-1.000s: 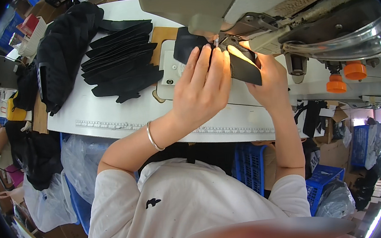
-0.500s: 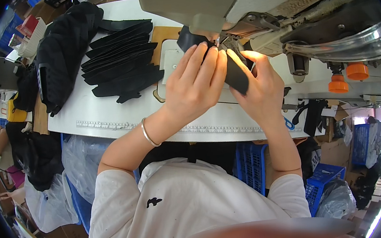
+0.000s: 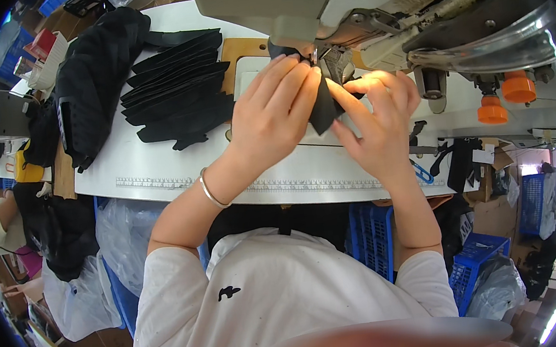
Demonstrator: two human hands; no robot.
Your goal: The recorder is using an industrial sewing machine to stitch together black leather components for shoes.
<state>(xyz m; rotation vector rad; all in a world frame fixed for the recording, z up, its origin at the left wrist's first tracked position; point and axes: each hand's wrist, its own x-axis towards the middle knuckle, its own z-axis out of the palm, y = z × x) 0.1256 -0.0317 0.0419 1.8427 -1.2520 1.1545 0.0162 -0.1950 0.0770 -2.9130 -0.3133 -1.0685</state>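
A black fabric piece [image 3: 324, 112] lies under the needle area [image 3: 313, 56] of a sewing machine [image 3: 260, 6], its near end pointing toward me. My left hand [image 3: 274, 108] rests on the fabric from the left, fingers stretched out close together and tips just short of the needle. The thumb of that hand is hidden. To the right of the strip, my right hand [image 3: 380, 115] is open with its fingers apart. Its index finger and thumb are at the fabric's right edge; whether they touch it is hard to tell. Lamp light falls on those fingers.
A fanned stack of black fabric pieces [image 3: 178, 92] lies left of the machine, beside a bulky black bundle [image 3: 95, 81]. A ruler strip [image 3: 306, 184] runs along the table's near edge. Blue-handled snips [image 3: 421, 171] lie at the right. Orange knobs [image 3: 518, 88] hang from the machine.
My right hand has come off the fabric strip and its fingers have spread, shifting slightly right. The strip's near end has swung left and away from me. My left hand has moved slightly left.
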